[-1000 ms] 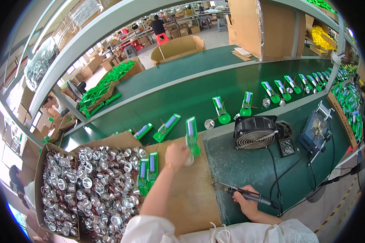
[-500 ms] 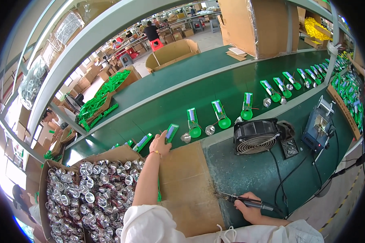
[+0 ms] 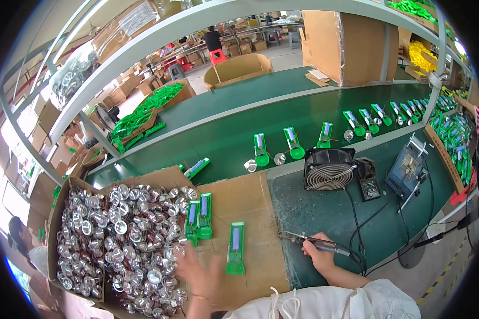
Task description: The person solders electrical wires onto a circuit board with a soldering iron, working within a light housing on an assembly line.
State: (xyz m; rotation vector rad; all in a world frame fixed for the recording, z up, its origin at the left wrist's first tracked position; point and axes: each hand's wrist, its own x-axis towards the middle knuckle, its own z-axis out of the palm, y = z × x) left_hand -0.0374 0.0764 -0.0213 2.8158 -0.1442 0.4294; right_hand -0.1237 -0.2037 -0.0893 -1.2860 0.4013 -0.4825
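Observation:
My right hand (image 3: pixel 320 252) grips a soldering iron (image 3: pixel 324 244) by its dark handle, the thin tip pointing left over the edge between green mat and cardboard. Blurred by motion, my left hand (image 3: pixel 201 272) hovers at the right edge of a carton of silvery lamp reflectors (image 3: pixel 120 227); its thumb and fingers look apart, with nothing visible in them. A green flashlight housing (image 3: pixel 236 247) with a blue-violet cell lies on the cardboard sheet (image 3: pixel 250 196), right of that hand. Two similar green housings (image 3: pixel 204 215) lie side by side farther up, beside the carton.
A black fan (image 3: pixel 330 170) with a wire guard stands beyond the iron, next to a small dark tray (image 3: pixel 369 189). A blue soldering station (image 3: pixel 405 170) is farther right, with cables across the mat. Housings with reflectors line the green conveyor (image 3: pixel 229 143); green parts fill a right-hand carton (image 3: pixel 452 141).
My left hand has come back from the conveyor toward me, beside the reflector carton. A green housing now lies on the cardboard. My right hand still holds the iron; the view has shifted slightly.

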